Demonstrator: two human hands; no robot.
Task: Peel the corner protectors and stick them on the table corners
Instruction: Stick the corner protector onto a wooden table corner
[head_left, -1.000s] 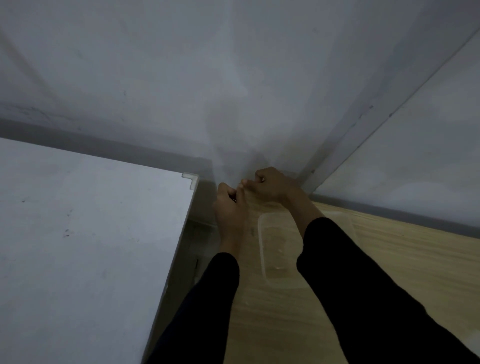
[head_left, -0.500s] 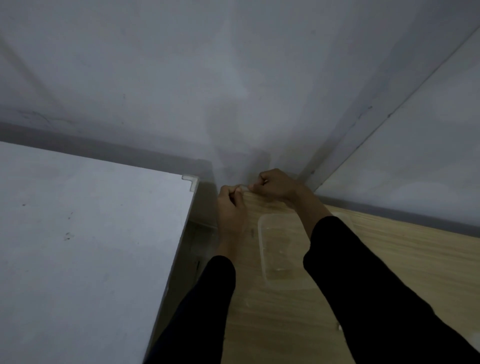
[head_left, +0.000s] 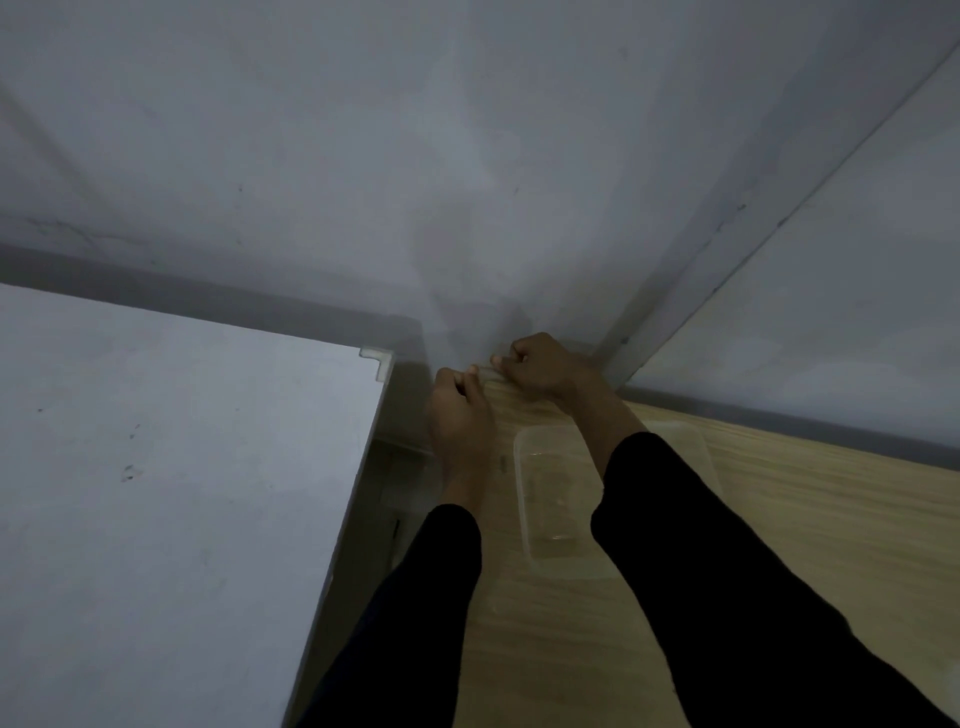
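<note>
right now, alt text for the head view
Left hand and right hand pinch a small translucent corner protector at the light wooden table's far corner. A clear plastic tub lies on it; the white table alongside already wears a fitted protector.

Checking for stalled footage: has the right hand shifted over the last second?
No. The right hand sits as far from the fitted corner protector as before.

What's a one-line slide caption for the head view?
Left hand and right hand pinch a clear corner protector at the wooden table's far corner; a fitted protector caps the white table.
</note>
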